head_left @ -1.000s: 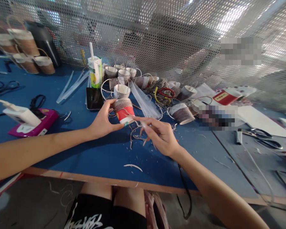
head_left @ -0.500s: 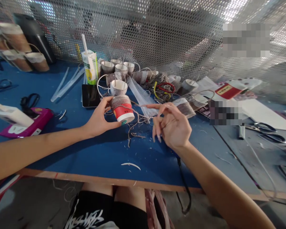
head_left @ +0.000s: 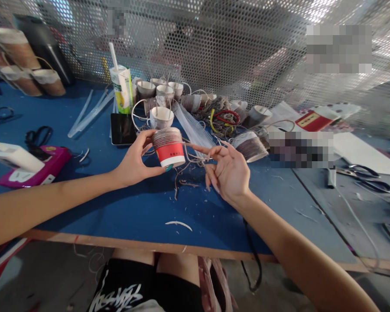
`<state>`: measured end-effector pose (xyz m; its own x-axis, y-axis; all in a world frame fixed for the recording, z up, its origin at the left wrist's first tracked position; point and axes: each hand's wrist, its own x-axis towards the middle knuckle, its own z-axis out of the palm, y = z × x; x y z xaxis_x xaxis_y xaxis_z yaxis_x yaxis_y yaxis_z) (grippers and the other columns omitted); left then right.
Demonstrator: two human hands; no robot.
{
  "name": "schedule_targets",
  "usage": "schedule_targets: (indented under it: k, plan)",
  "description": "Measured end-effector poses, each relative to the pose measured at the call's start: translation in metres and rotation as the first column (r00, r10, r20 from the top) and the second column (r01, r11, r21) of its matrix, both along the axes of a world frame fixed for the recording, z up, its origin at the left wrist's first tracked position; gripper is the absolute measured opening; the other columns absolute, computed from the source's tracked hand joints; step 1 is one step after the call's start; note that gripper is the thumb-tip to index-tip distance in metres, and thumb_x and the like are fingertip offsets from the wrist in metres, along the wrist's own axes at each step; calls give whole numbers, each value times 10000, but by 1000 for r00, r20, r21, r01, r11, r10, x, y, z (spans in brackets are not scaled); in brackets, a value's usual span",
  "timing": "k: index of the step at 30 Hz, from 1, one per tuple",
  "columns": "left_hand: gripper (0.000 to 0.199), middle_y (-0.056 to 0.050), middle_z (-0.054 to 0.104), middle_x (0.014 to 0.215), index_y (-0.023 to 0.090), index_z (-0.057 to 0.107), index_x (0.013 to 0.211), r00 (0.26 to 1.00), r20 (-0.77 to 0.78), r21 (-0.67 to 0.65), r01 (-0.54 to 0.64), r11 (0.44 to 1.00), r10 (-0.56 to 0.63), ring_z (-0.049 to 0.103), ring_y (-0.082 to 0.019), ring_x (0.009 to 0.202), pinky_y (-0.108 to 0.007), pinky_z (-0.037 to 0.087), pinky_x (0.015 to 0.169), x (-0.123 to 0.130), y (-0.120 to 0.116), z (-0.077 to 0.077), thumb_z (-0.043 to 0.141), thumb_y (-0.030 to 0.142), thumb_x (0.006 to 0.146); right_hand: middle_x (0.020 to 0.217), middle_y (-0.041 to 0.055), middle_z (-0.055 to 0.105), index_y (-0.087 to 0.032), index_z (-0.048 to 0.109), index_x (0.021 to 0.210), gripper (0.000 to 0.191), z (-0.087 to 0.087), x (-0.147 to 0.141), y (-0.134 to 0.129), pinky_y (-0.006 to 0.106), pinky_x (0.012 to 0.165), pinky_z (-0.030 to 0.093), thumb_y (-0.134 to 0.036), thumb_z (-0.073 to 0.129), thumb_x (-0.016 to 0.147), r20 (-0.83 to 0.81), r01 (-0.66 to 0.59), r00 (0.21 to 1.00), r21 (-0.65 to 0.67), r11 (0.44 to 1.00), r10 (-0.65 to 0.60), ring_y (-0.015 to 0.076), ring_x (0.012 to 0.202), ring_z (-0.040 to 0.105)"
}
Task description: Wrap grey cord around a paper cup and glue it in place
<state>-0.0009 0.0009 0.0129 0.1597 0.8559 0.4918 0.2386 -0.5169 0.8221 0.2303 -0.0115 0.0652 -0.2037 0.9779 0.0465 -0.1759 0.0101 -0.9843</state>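
A red and white paper cup, its upper part wound with brownish cord, is tilted in my left hand, which grips it between thumb and fingers. To the right of the cup is my right hand, palm partly up and fingers bent, with the index finger stretched to the cup's side. Whether the right hand pinches the cord is too small to tell. Loose cord trails onto the blue table below the cup. Behind it stands a white cup with a cord handle.
Behind are more cups, a drink carton, a black phone and tangled cords. A purple packet lies left, scissors right. A perforated metal screen stands at the back.
My right hand has moved slightly left, its index finger now at the cup. The cup has turned a little and sits more upright in my left hand.
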Motion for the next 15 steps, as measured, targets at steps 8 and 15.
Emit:
schedule_targets:
  k: [8,15]
  plan:
    - [735,-95,549,1299,237,419,1253,997,-73,55,-9,998,13,564,-272,1234,-457,490,1062,-2,1,1,803,327,633,968,27,701,-215,495,773,295,-8,0,-7,235,341,462,-473,491,915,50,-89,996,347,934,76,34,336,410]
    - [743,-105,527,1335,240,421,1282,997,-67,122,51,991,-43,542,-288,1274,-475,471,1091,-3,3,-4,792,282,640,1146,87,685,-218,501,873,335,-11,-3,-14,250,407,514,-552,504,906,182,-354,931,239,904,316,64,446,541]
